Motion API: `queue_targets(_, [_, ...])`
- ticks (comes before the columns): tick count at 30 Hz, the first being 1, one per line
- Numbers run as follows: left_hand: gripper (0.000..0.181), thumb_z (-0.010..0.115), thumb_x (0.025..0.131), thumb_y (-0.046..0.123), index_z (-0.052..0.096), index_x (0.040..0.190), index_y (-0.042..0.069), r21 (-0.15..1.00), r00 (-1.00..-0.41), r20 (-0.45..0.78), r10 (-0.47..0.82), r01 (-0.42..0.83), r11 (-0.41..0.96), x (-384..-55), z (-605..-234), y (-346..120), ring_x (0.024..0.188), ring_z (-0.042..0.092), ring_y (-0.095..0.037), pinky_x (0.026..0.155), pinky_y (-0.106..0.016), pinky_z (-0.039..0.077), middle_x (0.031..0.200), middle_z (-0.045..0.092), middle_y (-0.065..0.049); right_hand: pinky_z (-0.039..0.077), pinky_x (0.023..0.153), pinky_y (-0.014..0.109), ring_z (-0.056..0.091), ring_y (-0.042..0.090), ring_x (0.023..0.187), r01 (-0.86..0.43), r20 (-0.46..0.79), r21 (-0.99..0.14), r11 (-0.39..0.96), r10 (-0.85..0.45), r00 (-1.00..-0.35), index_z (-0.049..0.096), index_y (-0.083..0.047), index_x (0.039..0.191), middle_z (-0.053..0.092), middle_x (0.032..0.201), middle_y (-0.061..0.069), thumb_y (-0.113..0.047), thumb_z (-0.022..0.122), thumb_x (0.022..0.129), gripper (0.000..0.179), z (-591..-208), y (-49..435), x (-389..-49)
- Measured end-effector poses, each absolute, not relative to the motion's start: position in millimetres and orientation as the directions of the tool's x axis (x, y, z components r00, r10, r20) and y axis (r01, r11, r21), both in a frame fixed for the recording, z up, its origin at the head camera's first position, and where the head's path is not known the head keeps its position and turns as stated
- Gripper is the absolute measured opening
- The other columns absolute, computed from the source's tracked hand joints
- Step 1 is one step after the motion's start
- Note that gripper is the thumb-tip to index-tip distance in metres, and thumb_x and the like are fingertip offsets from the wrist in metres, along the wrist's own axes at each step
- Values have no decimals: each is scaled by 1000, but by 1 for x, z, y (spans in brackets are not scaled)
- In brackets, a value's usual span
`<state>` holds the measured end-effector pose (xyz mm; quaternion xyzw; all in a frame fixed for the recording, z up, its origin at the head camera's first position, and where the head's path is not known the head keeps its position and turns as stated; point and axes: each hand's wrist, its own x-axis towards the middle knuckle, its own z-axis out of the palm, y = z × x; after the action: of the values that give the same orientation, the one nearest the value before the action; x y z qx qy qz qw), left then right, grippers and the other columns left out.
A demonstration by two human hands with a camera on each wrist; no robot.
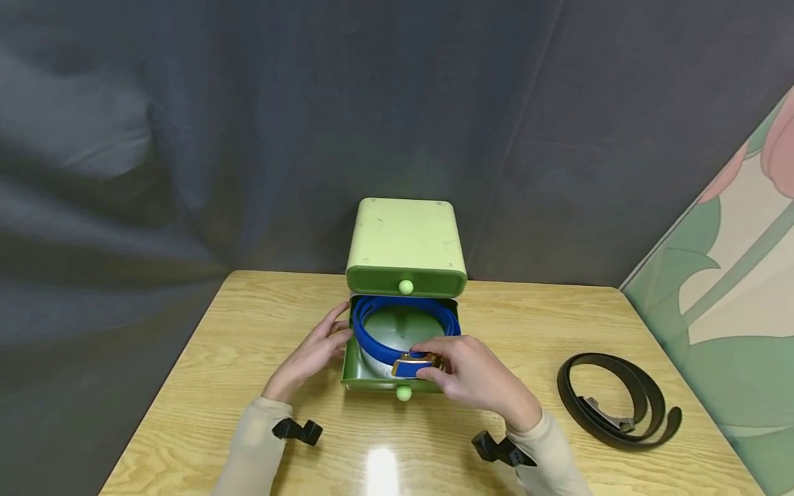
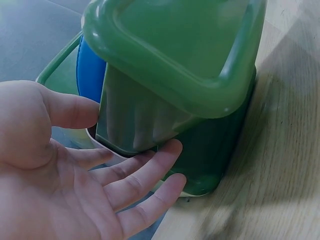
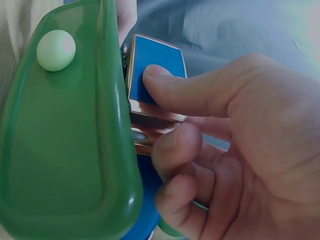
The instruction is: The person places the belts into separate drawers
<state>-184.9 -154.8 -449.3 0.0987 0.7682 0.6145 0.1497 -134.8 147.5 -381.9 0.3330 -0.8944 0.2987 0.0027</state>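
A coiled blue belt (image 1: 370, 339) lies in the pulled-out lower drawer (image 1: 372, 384) of a small green cabinet (image 1: 406, 238). My right hand (image 1: 476, 375) pinches its gold-edged buckle at the drawer's front. In the right wrist view the thumb presses the blue face of the buckle (image 3: 162, 56), and the other fingers curl behind it, close to the green drawer front (image 3: 55, 150). My left hand (image 1: 311, 357) is at the drawer's left side, its fingers loosely extended. The left wrist view has its thumb and fingertips at the drawer's side wall (image 2: 135, 112).
A coiled black belt (image 1: 608, 435) with a metal buckle lies on the wooden table (image 1: 260, 310) at the right. The upper drawer (image 1: 372, 281) is closed. Behind the table hangs a dark curtain (image 1: 397, 103); a flower-patterned panel (image 1: 732, 303) stands along the right edge.
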Motion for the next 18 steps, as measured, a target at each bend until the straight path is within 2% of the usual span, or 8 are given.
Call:
queue_targets(8, [68,42,113,18,9,172,8,974,-933,-105,345,-27,223,-184,-448,-156,140,57,-42,112,-55,51,165,42,-29,43,57,21,45,-3,59,-580,179,-541,609,-591,-787,78,-11,126,79,107,1,-18,77,99,28,-387,147,-140])
queue_targets(18, [69,43,113,17,10,172,8,974,-934,-110,340,-33,223,-184,-448,-155,140,56,-44,113,-55,50,165,41,-30,45,57,21,45,-3,59,-579,182,-555,598,-592,-785,77,-10,127,79,104,-1,-18,78,98,29,-388,146,-143])
